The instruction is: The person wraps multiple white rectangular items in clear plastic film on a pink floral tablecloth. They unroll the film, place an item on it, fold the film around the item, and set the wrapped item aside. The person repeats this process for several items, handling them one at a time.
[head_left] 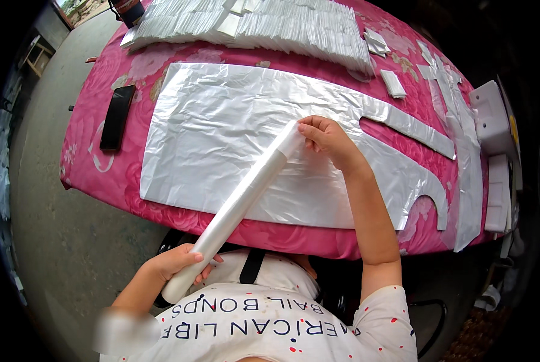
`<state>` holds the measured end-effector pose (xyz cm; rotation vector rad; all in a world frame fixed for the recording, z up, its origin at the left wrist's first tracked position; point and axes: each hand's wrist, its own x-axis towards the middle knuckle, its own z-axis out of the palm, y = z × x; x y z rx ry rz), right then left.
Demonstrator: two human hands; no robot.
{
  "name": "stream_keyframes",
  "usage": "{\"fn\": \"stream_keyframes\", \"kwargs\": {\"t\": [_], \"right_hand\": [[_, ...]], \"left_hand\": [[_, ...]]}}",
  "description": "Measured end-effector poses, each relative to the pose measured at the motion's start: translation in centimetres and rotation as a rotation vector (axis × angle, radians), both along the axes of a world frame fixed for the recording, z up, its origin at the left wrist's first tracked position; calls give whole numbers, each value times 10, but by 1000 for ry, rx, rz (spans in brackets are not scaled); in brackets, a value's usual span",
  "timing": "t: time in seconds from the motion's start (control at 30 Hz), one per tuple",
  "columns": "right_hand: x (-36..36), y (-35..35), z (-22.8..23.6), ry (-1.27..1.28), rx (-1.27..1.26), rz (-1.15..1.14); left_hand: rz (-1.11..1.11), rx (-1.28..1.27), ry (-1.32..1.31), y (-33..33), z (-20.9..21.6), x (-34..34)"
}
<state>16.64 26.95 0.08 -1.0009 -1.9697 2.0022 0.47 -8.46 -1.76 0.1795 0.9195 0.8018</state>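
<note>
A long, narrow strip of folded white plastic film (236, 208) slants between my hands. My left hand (176, 263) is closed around its lower end, close to my lap. Up at the other end, my right hand (330, 140) pinches the edge of the film between thumb and fingers. Beneath that hand lies a large, wrinkled sheet of shiny white plastic (221, 120), flat on the table and cut in an apron-like outline with curved cut-outs and narrow straps on the right. Whether it is one layer or several, I cannot tell.
A pink flowered cloth (89, 154) covers the table. Rows of folded white packets (282, 30) line the far side, with a small folded packet (393, 84) apart. A black phone (118, 117) lies left. Loose plastic strips (467, 181) and white boxes (492, 117) sit right.
</note>
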Motion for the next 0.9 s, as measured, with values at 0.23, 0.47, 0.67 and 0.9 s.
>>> {"fn": "stream_keyframes", "kwargs": {"t": [0.23, 0.47, 0.67, 0.9], "right_hand": [[5, -2, 2, -31, 97, 52], [71, 77, -13, -80, 399, -313], [129, 130, -21, -218, 647, -528], [83, 100, -23, 29, 576, -346]], "left_hand": [[8, -38, -6, 0, -2, 3], [-119, -121, 37, -16, 1, -14], [-452, -33, 371, -42, -3, -52], [-665, 567, 998, 69, 59, -39]]}}
